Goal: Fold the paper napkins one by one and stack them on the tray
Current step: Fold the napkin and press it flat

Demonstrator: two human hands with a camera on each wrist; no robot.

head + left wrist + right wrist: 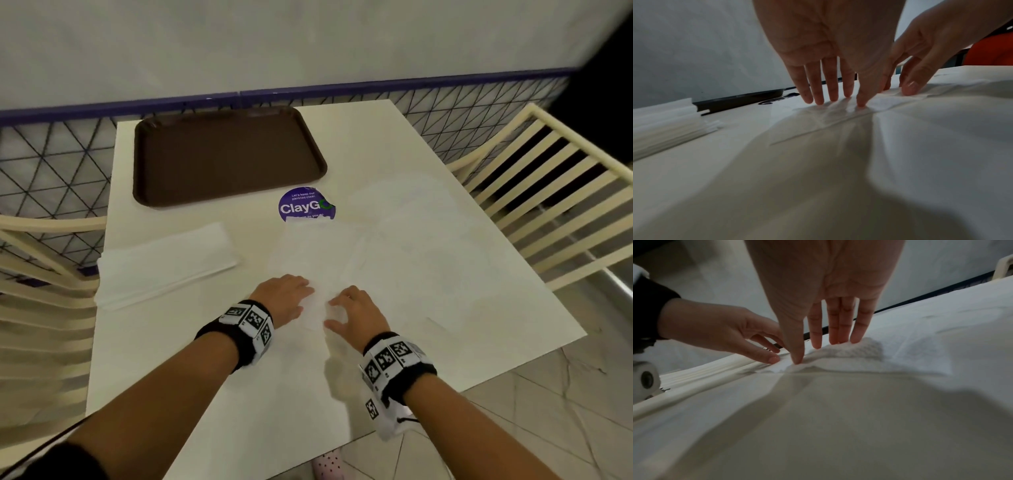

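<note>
A white paper napkin (318, 253) lies spread out in the middle of the white table (205, 359). My left hand (301, 294) presses straight fingers on its near corner. My right hand (334, 313) sits just beside it, thumb and straight fingers touching the same corner. In the right wrist view, the napkin (920, 345) bunches up a little under the right hand (818, 352). The left wrist view shows the left hand (838, 104) flat on the napkin (920, 129). A stack of folded napkins (164, 263) lies to the left. The brown tray (226, 157) at the far left holds nothing.
More white paper (428, 246) is spread over the table's right half. A round purple sticker (305, 205) is stuck just in front of the tray. Cream slatted chairs stand at the right (548, 192) and left (34, 274). A wall runs behind the table.
</note>
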